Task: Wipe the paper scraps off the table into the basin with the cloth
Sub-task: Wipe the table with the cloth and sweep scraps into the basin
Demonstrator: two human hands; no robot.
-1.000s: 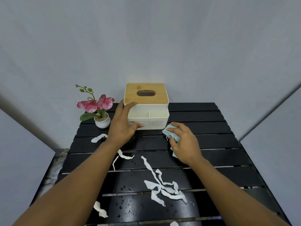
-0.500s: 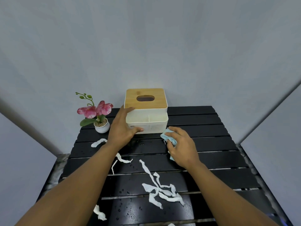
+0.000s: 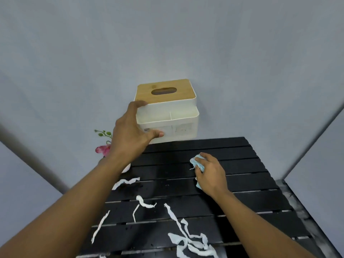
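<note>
Left hand (image 3: 130,135) grips the wood-lidded box (image 3: 167,116), centre. Right hand (image 3: 211,175) clutches crumpled cloth (image 3: 197,163) on the slatted table (image 3: 242,171), curly scraps (image 3: 188,241) below.

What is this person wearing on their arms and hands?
Nothing shows on them: the left hand and right hand are bare, without gloves, rings or a watch in view, and both forearms are uncovered, no sleeves visible.

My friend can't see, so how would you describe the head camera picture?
A person's left hand grips a white tissue box with a wooden lid while the right hand holds a blue cloth on a black slatted table. White paper scraps lie nearer; a pink flower peeks behind the left wrist.
</note>
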